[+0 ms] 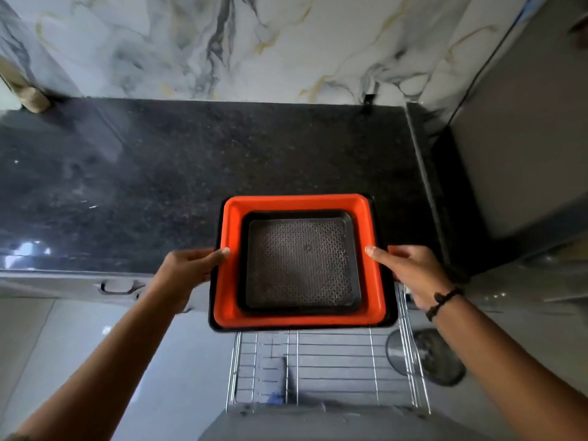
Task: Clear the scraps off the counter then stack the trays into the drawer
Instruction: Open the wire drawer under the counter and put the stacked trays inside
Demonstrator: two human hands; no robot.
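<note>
Trays are sitting nested in the centre of the frame, held between two bare hands: a small black square tray with a patterned metal base (300,264) is lying inside a larger orange plastic tray (297,202), and that one is resting in a still larger black tray (390,308) whose rim is showing only as a thin dark border around the orange. The left hand (187,270) is gripping the stack's left edge, thumb lying over the orange rim and fingers curled out of sight beneath. The right hand (410,270) is clasping the right edge in the same way, thumb on top (a dark beaded bracelet (442,302) is circling that wrist). The stack is hanging level, its far half over the front edge of the dark speckled stone counter (191,173) and its near half over the pulled-out drawer with a chrome wire basket (318,364), which is filling the lower centre of the frame; whether the trays are touching either one I cannot tell. A few tiny pale specks (92,206) are lying on the counter at the left. A marble-patterned wall (254,43) is running across the top, and a round grey disc (436,358) is lying on the floor at the lower right, just beside the basket.
</note>
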